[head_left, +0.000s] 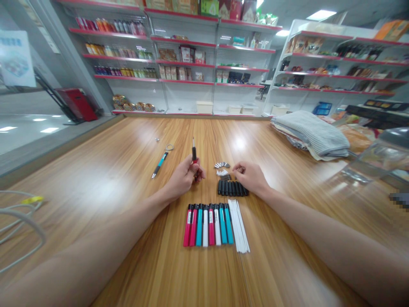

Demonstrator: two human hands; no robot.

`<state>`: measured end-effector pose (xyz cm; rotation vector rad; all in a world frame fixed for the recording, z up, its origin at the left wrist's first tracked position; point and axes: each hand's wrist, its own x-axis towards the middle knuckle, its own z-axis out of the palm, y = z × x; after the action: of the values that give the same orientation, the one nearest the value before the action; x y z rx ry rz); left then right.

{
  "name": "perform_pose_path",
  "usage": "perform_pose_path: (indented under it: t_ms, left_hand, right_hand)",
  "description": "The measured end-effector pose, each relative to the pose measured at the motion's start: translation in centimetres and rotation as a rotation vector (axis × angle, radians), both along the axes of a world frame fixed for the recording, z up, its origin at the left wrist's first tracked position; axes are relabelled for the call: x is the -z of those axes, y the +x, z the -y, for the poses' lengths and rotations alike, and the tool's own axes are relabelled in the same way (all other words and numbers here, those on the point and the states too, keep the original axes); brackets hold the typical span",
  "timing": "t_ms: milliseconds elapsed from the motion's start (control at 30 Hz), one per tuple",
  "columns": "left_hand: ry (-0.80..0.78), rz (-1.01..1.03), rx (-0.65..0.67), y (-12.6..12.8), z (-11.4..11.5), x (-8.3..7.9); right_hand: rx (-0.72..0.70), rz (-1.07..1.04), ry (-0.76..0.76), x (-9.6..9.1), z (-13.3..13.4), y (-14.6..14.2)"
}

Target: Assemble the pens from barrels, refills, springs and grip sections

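This looks like a shop, or a room fitted out as 1. At 12 o'clock stands white shelving (188, 91) with red front strips (185, 63), stocked with boxes and packets (174, 72). Between 10 and 11 o'clock, coloured bottles (124, 72) line up in 3 rows. At 2 o'clock, a 2nd shelf unit (351, 77) carries more packaged goods (308, 44). A ceiling light panel (321, 15) glows between 1 and 2 o'clock.

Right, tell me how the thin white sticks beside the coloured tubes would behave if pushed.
Slim and seemingly round, the white sticks would probably roll if nudged sideways. They lie straight, so they seem fairly stiff. Being so thin, each is likely very light.
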<state>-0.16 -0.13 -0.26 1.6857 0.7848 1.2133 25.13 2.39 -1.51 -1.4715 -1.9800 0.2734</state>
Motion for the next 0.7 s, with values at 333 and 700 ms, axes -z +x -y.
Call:
perform_pose_path:
  t_ms: [333,700]
  left_hand:
    - [0.030,0.240,-0.127,-0.2,-0.2,0.0]
    - [0.029,-0.181,-0.134,-0.3,0.1,-0.1]
  right_hand:
    - [0.001,-0.018,0.002,0.4,-0.2,0.1]
    - [0.007,-0.045,0.076,-0.8,0.6,-0.4]
